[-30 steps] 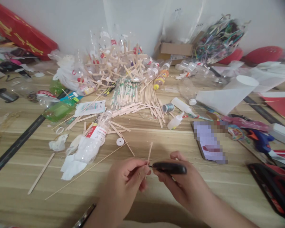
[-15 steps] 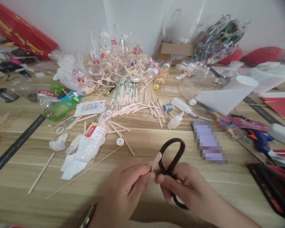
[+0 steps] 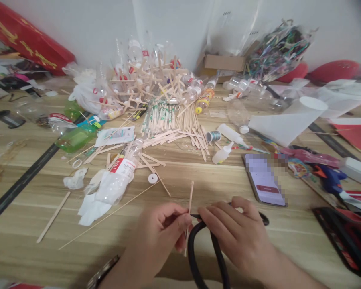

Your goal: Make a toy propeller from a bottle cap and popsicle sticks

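Observation:
My left hand [image 3: 161,237] pinches a flat wooden stick [image 3: 191,196] that stands nearly upright, its ends showing above and below the fingers. Closed around the black-handled scissors [image 3: 192,253] is my right hand [image 3: 237,233]. One handle loop hangs toward me below the hand, and the other pokes out on its right. The scissors' tip touches or nearly touches the stick beside my left fingertips; the exact contact is too small to tell. Left of my hands lies a clear bottle [image 3: 117,176] with a red and white label, on white tissue.
A phone [image 3: 264,180] lies beyond my right hand. Further back are piled wooden sticks [image 3: 168,136], plastic bottles, a thread spool [image 3: 213,136] and small glue bottles [image 3: 222,153]. A white disc [image 3: 152,178] and a thin skewer [image 3: 108,216] lie ahead. At right are a glue gun [image 3: 329,178] and black-red case [image 3: 343,241].
My right hand has turned over with the scissors, so the loop that pointed up now points toward me. The stick has swung more upright and shows more of its length.

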Motion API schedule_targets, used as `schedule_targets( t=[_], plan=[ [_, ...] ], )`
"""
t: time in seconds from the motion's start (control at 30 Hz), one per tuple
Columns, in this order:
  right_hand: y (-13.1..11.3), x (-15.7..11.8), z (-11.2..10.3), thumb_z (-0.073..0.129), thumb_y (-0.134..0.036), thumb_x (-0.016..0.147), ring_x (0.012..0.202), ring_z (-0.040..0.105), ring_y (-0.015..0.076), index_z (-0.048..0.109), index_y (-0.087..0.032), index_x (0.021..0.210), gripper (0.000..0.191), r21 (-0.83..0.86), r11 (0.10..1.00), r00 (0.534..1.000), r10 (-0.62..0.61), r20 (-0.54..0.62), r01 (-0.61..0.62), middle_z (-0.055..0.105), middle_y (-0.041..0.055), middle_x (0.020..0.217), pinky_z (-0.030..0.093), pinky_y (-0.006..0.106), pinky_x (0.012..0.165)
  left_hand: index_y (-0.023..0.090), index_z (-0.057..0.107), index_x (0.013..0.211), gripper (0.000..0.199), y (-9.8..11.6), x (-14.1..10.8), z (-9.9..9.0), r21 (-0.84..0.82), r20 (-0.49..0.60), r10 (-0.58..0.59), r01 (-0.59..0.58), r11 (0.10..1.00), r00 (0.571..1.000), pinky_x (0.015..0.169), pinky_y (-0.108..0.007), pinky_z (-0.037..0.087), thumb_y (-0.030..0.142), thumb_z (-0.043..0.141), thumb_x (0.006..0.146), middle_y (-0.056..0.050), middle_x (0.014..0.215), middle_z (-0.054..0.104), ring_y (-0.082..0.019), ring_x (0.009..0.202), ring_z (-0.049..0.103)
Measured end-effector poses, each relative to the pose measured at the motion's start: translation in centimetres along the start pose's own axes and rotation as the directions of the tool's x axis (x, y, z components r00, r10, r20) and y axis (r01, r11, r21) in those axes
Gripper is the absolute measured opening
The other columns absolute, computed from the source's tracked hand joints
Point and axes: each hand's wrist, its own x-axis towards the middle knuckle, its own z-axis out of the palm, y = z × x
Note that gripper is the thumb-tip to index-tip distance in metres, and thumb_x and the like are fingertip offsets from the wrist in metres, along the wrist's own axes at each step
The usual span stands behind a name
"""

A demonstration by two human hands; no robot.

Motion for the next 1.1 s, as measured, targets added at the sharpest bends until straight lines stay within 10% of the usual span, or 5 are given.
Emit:
schedule_targets(
  t=[0.2, 0.43, 0.67, 0.87, 1.1],
  plan=[
    [-0.3, 0.4, 0.0, 0.036, -0.015, 0.099, 0.061, 0.061, 0.0132, 0.062, -0.017, 0.082, 0.031, 0.31, 0.921, 0.972, 0.216, 0.093, -0.235, 0.068, 0.0007, 0.068, 0.037, 0.031, 0.066, 0.019, 0.07, 0.084, 0.022, -0.8, -0.1, 0.2, 0.199, -0.111, 0.219, -0.194, 0.961, 0.969, 0.054, -0.02, 0.047, 0.031, 0.053, 0.091, 0.001, 0.059, 0.064, -0.013, 0.055, 0.06],
    [-0.7, 1.0, -0.2, 0.041, -0.058, 0.095, 0.043, 0.048, 0.0103, 0.054, -0.019, 0.066, 0.05, 0.613, 0.014, 0.602, 0.21, 0.77, -0.79, 0.055, -0.0024, 0.046, 0.035, 0.023, 0.047, 0.017, 0.07, 0.099, 0.028, -2.0, -0.6, 0.5, 0.569, -0.099, 0.737, -0.569, 0.593, 0.669, 0.084, -0.018, 0.051, 0.001, 0.052, 0.085, -0.007, 0.096, 0.077, -0.015, 0.09, 0.071],
    [-0.5, 0.6, 0.0, 0.033, -0.019, 0.101, 0.062, 0.062, 0.0139, 0.064, -0.016, 0.084, 0.036, 0.267, 0.935, 0.972, 0.221, 0.08, -0.234, 0.069, 0.0025, 0.067, 0.036, 0.03, 0.065, 0.019, 0.07, 0.078, 0.024, -1.1, -0.2, 0.3, 0.263, -0.156, 0.286, -0.24, 0.934, 0.945, 0.054, -0.02, 0.048, 0.029, 0.054, 0.092, 0.0, 0.059, 0.065, -0.014, 0.056, 0.062],
    [-0.3, 0.4, 0.2, 0.028, -0.014, 0.102, 0.061, 0.063, 0.0141, 0.064, -0.015, 0.089, 0.038, 0.107, 0.989, 0.995, 0.096, 0.028, -0.099, 0.07, 0.0026, 0.069, 0.035, 0.032, 0.067, 0.018, 0.071, 0.081, 0.027, -1.0, -0.1, 0.3, 0.132, -0.089, 0.12, -0.108, 0.985, 0.989, 0.051, -0.02, 0.046, 0.037, 0.054, 0.091, 0.001, 0.058, 0.062, -0.013, 0.054, 0.06],
    [-0.5, 1.2, 0.3, 0.04, -0.062, 0.093, 0.041, 0.048, 0.01, 0.051, -0.02, 0.061, 0.054, 0.615, 0.076, 0.614, 0.234, 0.754, -0.785, 0.053, -0.0026, 0.044, 0.036, 0.022, 0.045, 0.02, 0.072, 0.096, 0.021, -2.0, -0.3, 0.4, 0.512, -0.137, 0.638, -0.497, 0.701, 0.758, 0.078, -0.022, 0.053, 0.01, 0.054, 0.088, -0.007, 0.095, 0.077, -0.017, 0.085, 0.071]
  ],
)
